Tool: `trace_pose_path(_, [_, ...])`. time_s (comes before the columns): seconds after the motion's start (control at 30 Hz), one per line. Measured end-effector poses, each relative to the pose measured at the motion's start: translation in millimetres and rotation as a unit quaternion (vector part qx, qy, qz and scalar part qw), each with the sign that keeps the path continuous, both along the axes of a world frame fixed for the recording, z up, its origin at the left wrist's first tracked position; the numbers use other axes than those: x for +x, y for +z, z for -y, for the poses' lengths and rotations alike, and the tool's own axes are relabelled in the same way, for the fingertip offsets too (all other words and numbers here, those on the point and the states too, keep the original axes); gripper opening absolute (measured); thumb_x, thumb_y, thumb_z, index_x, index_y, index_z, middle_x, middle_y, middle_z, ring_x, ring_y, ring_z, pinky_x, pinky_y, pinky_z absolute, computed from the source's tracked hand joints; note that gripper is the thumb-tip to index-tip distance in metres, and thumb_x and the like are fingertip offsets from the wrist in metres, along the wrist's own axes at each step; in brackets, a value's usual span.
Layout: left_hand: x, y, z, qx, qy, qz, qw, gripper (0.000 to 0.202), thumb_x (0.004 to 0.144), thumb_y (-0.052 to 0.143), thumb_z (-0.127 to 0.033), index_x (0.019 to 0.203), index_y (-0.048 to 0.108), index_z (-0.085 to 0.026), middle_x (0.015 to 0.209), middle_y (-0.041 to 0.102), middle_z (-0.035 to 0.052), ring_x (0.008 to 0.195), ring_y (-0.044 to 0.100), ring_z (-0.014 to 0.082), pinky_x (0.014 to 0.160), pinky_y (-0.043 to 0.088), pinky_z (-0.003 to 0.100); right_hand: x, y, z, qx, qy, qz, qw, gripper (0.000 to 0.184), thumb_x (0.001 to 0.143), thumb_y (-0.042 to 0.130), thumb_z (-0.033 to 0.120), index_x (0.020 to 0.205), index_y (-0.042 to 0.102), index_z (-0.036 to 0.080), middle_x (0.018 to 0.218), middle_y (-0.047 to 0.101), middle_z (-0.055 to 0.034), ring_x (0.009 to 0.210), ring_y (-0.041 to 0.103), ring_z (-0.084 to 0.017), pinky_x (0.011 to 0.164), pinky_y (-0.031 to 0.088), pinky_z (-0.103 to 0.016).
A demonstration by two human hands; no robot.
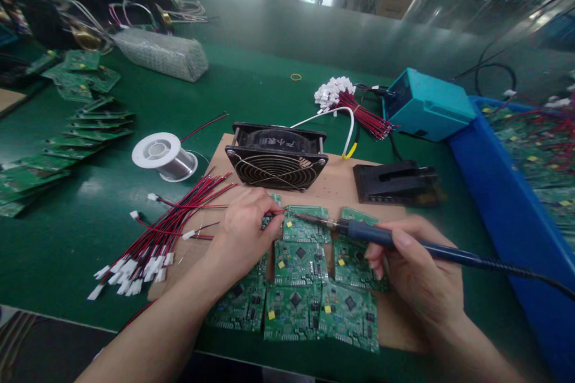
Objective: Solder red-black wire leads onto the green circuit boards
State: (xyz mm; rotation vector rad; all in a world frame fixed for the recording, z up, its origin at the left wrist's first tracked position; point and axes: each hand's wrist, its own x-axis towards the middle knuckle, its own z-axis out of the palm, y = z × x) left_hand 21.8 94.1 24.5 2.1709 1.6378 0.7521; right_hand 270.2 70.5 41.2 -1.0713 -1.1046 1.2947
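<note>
My right hand (415, 269) is closed round a blue-handled soldering iron (395, 240), whose tip points left at the top edge of a green circuit board (305, 230). My left hand (245, 233) pinches a thin red wire (197, 206) and holds its end at that same board edge, close to the iron's tip. Several green circuit boards (296, 305) lie side by side on a brown cardboard sheet (341, 182) under both hands.
A black fan (276, 158) stands behind the boards, a black iron stand (395, 182) to its right. A solder spool (164, 157) and red-black wire bundles (153, 245) lie left. A teal soldering station (426, 105), a blue bin (507, 203) and stacked boards (67, 137) surround them.
</note>
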Motion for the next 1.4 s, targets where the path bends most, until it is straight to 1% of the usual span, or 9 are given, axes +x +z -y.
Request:
trace_pose_path(0.07, [0, 0.3, 0, 0.0, -0.004, 0.0, 1.0, 0.009, 0.082, 0.061, -0.009, 0.076, 0.061, -0.016, 0.078, 0.063, 0.0028, 0.077, 0.06, 0.0205, 0.07, 0.046, 0.034, 1, -3.3, -1, 0.02, 0.009, -0.001, 1.0, 0.012, 0.091, 0.066, 0.029, 0.088, 0.071, 0.018, 0.063, 0.069, -0.0033, 0.045, 0.061, -0.014, 0.036, 0.048, -0.019])
trace_pose_path(0.13, [0, 0.1, 0, 0.003, -0.006, 0.0, 1.0, 0.008, 0.082, 0.061, -0.011, 0.076, 0.061, -0.016, 0.077, 0.062, 0.0031, 0.077, 0.06, 0.0209, 0.07, 0.046, 0.034, 2, -4.6, -1, 0.03, 0.005, 0.0, 1.0, 0.012, 0.091, 0.065, 0.028, 0.088, 0.071, 0.018, 0.063, 0.07, -0.0033, 0.044, 0.061, -0.014, 0.036, 0.048, -0.019])
trace_pose_path(0.3, [-1, -0.7, 0, 0.006, -0.004, 0.006, 1.0, 0.008, 0.083, 0.06, -0.011, 0.076, 0.062, -0.015, 0.076, 0.062, 0.0037, 0.077, 0.06, 0.0218, 0.069, 0.045, 0.034, 1, -2.0, 0, 0.01, 0.012, 0.009, 1.0, 0.012, 0.092, 0.065, 0.027, 0.089, 0.071, 0.018, 0.065, 0.07, -0.0034, 0.047, 0.062, -0.014, 0.038, 0.05, -0.019])
trace_pose_path(0.67, [0, 0.1, 0, 0.007, 0.001, 0.002, 1.0, 0.008, 0.082, 0.061, -0.011, 0.076, 0.061, -0.016, 0.075, 0.061, 0.0023, 0.075, 0.059, 0.0198, 0.069, 0.044, 0.033, -1, -3.6, 0, 0.01, 0.026, 0.004, 1.0, 0.011, 0.093, 0.063, 0.026, 0.089, 0.069, 0.017, 0.066, 0.07, -0.0029, 0.049, 0.064, -0.013, 0.04, 0.051, -0.019])
trace_pose_path(0.9, [0, 0.8, 0, 0.006, -0.002, 0.002, 1.0, 0.008, 0.081, 0.062, -0.009, 0.076, 0.062, -0.015, 0.076, 0.062, 0.0033, 0.076, 0.059, 0.0205, 0.069, 0.044, 0.033, 0, -4.6, -1, 0.0, 0.032, 0.006, 0.999, 0.012, 0.093, 0.064, 0.028, 0.09, 0.069, 0.018, 0.066, 0.07, -0.0025, 0.048, 0.064, -0.013, 0.039, 0.051, -0.019])
trace_pose_path(1.17, [0, 2.2, 0, -0.008, -0.004, -0.002, 1.0, 0.008, 0.082, 0.06, -0.01, 0.077, 0.062, -0.015, 0.077, 0.063, 0.004, 0.078, 0.061, 0.0214, 0.07, 0.045, 0.034, -2, -2.2, -2, -0.008, 0.017, 0.007, 1.0, 0.013, 0.091, 0.065, 0.028, 0.086, 0.069, 0.017, 0.063, 0.07, -0.0028, 0.045, 0.062, -0.014, 0.037, 0.049, -0.019])
trace_pose_path(1.3, [-1, 1.3, 0, -0.009, -0.002, -0.002, 1.0, 0.008, 0.082, 0.06, -0.01, 0.077, 0.061, -0.015, 0.078, 0.063, 0.0041, 0.079, 0.061, 0.0219, 0.071, 0.045, 0.035, -4, 1.8, -7, 0.005, -0.013, -0.011, 1.0, 0.014, 0.087, 0.068, 0.03, 0.081, 0.069, 0.017, 0.059, 0.069, -0.0033, 0.041, 0.06, -0.014, 0.032, 0.047, -0.019])
trace_pose_path(1.4, [-1, 0.2, 0, -0.017, -0.001, -0.004, 1.0, 0.008, 0.083, 0.059, -0.012, 0.077, 0.061, -0.017, 0.078, 0.063, 0.0034, 0.079, 0.06, 0.0218, 0.071, 0.046, 0.035, -3, 5.7, -10, 0.002, -0.03, -0.014, 0.999, 0.015, 0.085, 0.069, 0.03, 0.079, 0.069, 0.017, 0.057, 0.068, -0.0036, 0.041, 0.061, -0.015, 0.031, 0.047, -0.019])
